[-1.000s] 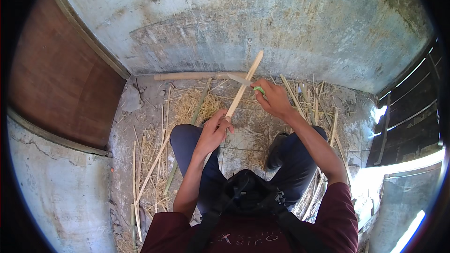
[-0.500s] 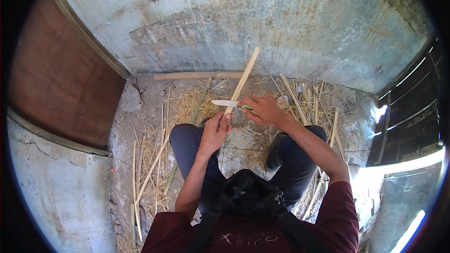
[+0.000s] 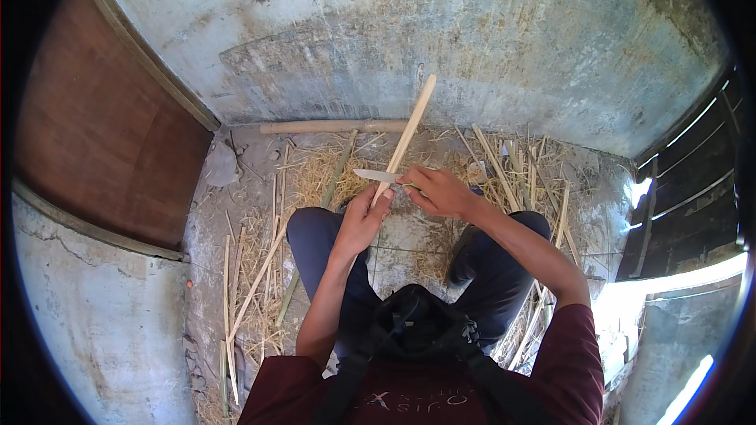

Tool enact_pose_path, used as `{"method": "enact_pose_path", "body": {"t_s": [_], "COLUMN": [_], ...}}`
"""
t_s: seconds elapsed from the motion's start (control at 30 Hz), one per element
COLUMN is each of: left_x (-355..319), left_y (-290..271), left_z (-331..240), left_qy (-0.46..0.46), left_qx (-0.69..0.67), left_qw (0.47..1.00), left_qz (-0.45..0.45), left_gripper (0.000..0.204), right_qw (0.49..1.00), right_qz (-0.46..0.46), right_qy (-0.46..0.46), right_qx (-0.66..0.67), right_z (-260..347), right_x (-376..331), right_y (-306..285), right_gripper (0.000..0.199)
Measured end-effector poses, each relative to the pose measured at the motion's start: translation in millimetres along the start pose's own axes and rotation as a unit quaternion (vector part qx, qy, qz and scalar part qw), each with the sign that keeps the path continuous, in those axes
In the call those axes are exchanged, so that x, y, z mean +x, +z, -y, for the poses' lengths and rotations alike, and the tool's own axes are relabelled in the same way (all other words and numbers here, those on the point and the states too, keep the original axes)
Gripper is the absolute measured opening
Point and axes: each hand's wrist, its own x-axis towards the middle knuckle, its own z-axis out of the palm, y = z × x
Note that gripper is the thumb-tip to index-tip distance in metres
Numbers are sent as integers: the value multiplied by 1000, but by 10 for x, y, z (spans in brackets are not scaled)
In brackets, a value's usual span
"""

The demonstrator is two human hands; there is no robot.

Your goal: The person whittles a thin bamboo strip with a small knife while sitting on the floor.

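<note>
A pale strip of split bamboo (image 3: 413,120) slants up and away from me toward the wall. My left hand (image 3: 365,216) is closed around its near end, with the thumb along the strip. In my right hand (image 3: 438,190) is a knife (image 3: 376,175) with a short silvery blade and a green handle, mostly hidden by the fingers. The blade lies across the strip just beyond my left hand and points left. Both hands are close together, above the gap between my knees.
Straw-like shavings (image 3: 313,177) and several thin strips (image 3: 256,283) litter the floor on the left. More strips (image 3: 496,159) lie on the right. A thick bamboo pole (image 3: 339,127) rests along the stained wall (image 3: 472,47). A brown door panel (image 3: 110,110) stands at left.
My right hand and the knife have shifted slightly left, and less of the green handle shows. The strip has moved very little in my left hand.
</note>
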Motion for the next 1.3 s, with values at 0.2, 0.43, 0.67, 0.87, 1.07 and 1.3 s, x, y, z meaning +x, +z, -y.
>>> {"method": "enact_pose_path", "body": {"t_s": [0.2,0.43,0.67,0.87,1.07,1.3], "left_x": [29,57,50,48,36,58], "left_y": [-34,27,63,50,56,40], "left_z": [148,192,160,153,103,147], "left_qy": [-7,31,44,43,43,38], "left_qx": [-6,30,68,104,118,126], "left_qw": [1000,998,992,988,986,985], "left_qz": [-12,-53,-96,-107,-112,-116], "left_gripper": [40,41,47,48,49,51], "right_qw": [999,998,998,996,994,992], "right_qz": [19,-6,-7,-18,-29,-44], "right_qy": [-35,-57,-57,-63,-61,-64], "right_qx": [-25,-23,-34,-53,-82,-101], "right_z": [38,40,65,66,99,129], "right_x": [5,4,12,1,-6,8], "right_y": [63,129,122,143,137,136], "right_gripper": [18,14,15,18,24,33]}}
